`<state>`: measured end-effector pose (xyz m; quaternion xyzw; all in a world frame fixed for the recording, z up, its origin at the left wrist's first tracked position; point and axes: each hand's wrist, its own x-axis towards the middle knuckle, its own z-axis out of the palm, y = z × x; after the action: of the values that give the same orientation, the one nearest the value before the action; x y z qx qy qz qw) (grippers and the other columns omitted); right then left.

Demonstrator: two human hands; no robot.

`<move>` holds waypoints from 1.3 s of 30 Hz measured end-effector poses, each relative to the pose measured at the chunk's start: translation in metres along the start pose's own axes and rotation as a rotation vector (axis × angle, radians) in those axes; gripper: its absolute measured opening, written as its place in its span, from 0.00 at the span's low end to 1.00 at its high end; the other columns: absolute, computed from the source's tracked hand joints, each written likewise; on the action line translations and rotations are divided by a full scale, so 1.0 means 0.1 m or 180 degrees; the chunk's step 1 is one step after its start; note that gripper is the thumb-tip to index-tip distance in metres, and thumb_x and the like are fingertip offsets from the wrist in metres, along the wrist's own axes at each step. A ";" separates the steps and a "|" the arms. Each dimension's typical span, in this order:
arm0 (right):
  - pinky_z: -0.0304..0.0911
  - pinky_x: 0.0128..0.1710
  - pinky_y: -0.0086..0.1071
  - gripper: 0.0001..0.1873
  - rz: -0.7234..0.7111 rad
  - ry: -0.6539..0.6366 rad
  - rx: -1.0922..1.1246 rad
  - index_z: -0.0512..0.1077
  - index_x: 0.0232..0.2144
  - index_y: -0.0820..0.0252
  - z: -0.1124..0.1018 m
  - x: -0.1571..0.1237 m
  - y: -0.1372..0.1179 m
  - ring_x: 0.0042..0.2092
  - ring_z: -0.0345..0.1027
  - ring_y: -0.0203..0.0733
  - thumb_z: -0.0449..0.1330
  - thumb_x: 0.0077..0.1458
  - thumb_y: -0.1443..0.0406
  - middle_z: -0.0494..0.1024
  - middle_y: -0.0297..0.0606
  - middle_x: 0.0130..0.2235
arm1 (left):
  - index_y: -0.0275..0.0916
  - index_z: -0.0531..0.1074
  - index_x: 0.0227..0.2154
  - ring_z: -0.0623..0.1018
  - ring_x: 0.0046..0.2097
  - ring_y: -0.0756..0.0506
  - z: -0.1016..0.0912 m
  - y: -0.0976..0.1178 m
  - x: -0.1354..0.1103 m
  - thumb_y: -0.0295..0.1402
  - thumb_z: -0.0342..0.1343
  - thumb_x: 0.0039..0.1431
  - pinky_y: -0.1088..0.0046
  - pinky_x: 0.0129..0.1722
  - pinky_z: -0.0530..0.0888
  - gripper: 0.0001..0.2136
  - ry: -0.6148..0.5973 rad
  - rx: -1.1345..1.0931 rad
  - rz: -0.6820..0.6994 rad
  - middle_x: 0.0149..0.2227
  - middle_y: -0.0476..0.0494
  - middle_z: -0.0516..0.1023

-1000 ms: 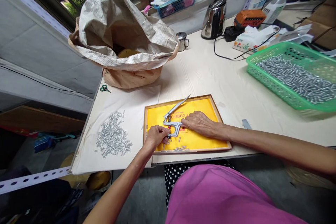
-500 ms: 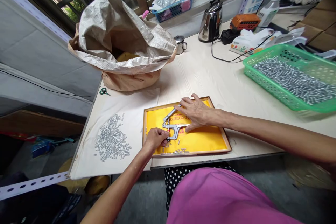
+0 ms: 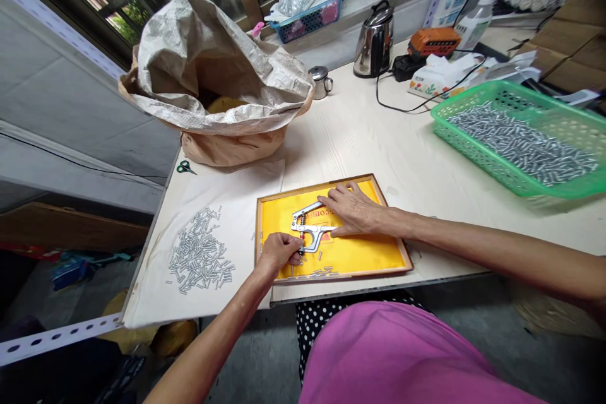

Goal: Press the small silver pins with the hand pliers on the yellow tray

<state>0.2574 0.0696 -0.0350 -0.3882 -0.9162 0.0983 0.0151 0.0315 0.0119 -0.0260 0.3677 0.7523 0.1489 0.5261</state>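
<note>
Snap pliers (image 3: 314, 229), grey metal with a spring near the jaw, lie on the yellow bottom of a shallow wood-rimmed tray (image 3: 334, 181). My right hand (image 3: 353, 209) is around their handles, fingers over the upper one and thumb at the lower, with the handles spread apart. At the jaw end, my left hand (image 3: 280, 250) pinches with thumb and forefinger; whatever small piece is between the fingertips is hidden. Several small metal pins (image 3: 322, 273) lie loose along the tray's near edge. Left of the tray, a heap of similar pins (image 3: 201, 255) rests on a white cloth (image 3: 250, 186).
A large open woven sack (image 3: 237, 145) stands at the back left, near green scissors (image 3: 185, 167). At the right is a green basket (image 3: 502, 173) of metal pieces. Behind are a metal cup (image 3: 320, 83), a kettle (image 3: 374, 44) and an orange battery (image 3: 433, 42) with a black cord.
My right hand's fingers have drawn in closer over the upper handle. My left hand stays at the jaw. The whole view has shifted slightly.
</note>
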 end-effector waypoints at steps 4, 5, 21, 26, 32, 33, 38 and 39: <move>0.51 0.52 0.49 0.40 0.0056 0.0005 0.0127 0.63 0.58 0.66 0.02 -0.02 0.01 0.50 0.60 0.57 0.62 0.52 0.45 0.70 0.52 0.51 | 0.34 0.71 0.19 0.70 0.16 0.53 0.00 0.02 -0.03 0.30 0.66 0.52 0.78 0.21 0.72 0.11 -0.0023 -0.0157 -0.0111 0.13 0.51 0.72; 0.51 0.52 0.49 0.40 0.0038 0.0008 0.0145 0.64 0.58 0.65 0.03 -0.03 0.02 0.50 0.60 0.57 0.61 0.52 0.44 0.70 0.52 0.51 | 0.34 0.71 0.20 0.70 0.15 0.53 0.00 0.03 -0.04 0.30 0.65 0.52 0.78 0.20 0.71 0.11 -0.0038 -0.0199 -0.0171 0.13 0.51 0.71; 0.50 0.33 0.35 0.13 -0.0272 -0.0316 0.0299 0.70 0.42 0.61 0.22 -0.15 -0.14 0.35 0.62 0.40 0.46 0.67 0.66 0.75 0.43 0.40 | 0.34 0.71 0.24 0.67 0.15 0.55 0.04 0.01 -0.04 0.39 0.70 0.46 0.80 0.19 0.69 0.15 0.0169 -0.0256 -0.0233 0.14 0.54 0.69; 0.42 0.27 0.34 0.11 -0.0582 0.0047 0.0219 0.66 0.42 0.61 0.30 -0.23 -0.18 0.30 0.58 0.37 0.44 0.67 0.70 0.72 0.41 0.40 | 0.34 0.72 0.26 0.68 0.17 0.55 0.04 -0.03 -0.03 0.39 0.68 0.48 0.78 0.22 0.72 0.14 0.0046 -0.0387 -0.0201 0.16 0.53 0.70; 0.42 0.26 0.33 0.10 -0.0710 0.0309 0.0023 0.66 0.41 0.62 0.29 -0.29 -0.20 0.28 0.56 0.34 0.45 0.66 0.72 0.71 0.38 0.37 | 0.36 0.75 0.26 0.76 0.31 0.48 0.09 -0.14 -0.07 0.33 0.59 0.56 0.72 0.34 0.74 0.07 0.0869 0.0752 0.1502 0.29 0.46 0.75; 0.43 0.26 0.33 0.10 -0.0714 0.0355 -0.0028 0.66 0.41 0.61 0.29 -0.30 -0.21 0.28 0.56 0.34 0.45 0.66 0.72 0.71 0.38 0.37 | 0.37 0.75 0.25 0.77 0.33 0.47 0.10 -0.16 -0.08 0.32 0.58 0.57 0.72 0.36 0.73 0.07 0.0994 0.0950 0.1735 0.30 0.45 0.76; 0.46 0.27 0.34 0.12 -0.0777 0.0583 -0.0309 0.66 0.42 0.61 0.33 -0.34 -0.23 0.29 0.58 0.35 0.44 0.67 0.72 0.71 0.36 0.35 | 0.37 0.76 0.32 0.76 0.37 0.45 0.16 -0.23 -0.20 0.33 0.52 0.63 0.69 0.39 0.72 0.09 0.1289 0.1531 0.2317 0.34 0.43 0.75; 0.47 0.27 0.34 0.12 -0.0773 0.0604 -0.0331 0.66 0.42 0.61 0.34 -0.35 -0.24 0.29 0.59 0.35 0.43 0.67 0.72 0.71 0.36 0.35 | 0.38 0.76 0.34 0.76 0.39 0.44 0.17 -0.25 -0.22 0.33 0.50 0.65 0.68 0.40 0.72 0.10 0.1392 0.1669 0.2477 0.36 0.42 0.75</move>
<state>0.2620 0.0226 -0.0619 -0.2823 -0.9547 0.0111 0.0933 0.0411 -0.0235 -0.0334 0.7001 0.6642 0.2133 0.1523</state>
